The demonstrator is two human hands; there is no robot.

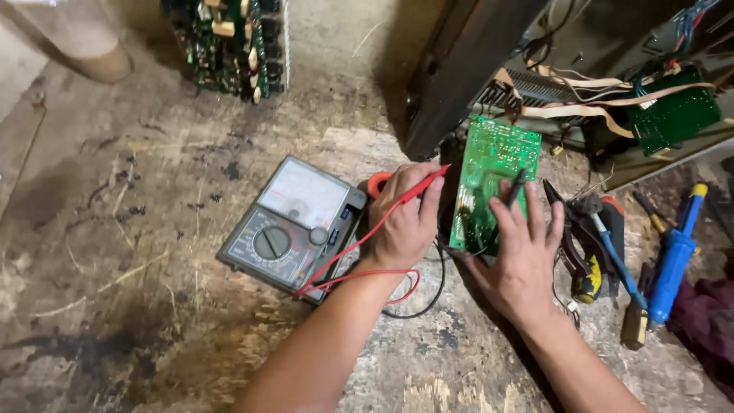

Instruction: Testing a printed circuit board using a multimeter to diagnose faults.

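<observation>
Circuit board (489,164): light, stiff, fragile; grip by edges. Left hand (404,222) pinches red probe (419,187); right hand (520,252) pinches black probe (514,187). Meter (294,226) at nine o'clock.

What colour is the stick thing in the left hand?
Red. The probe in the left hand is red, with a red wire, seen clearly in the head view.
</observation>
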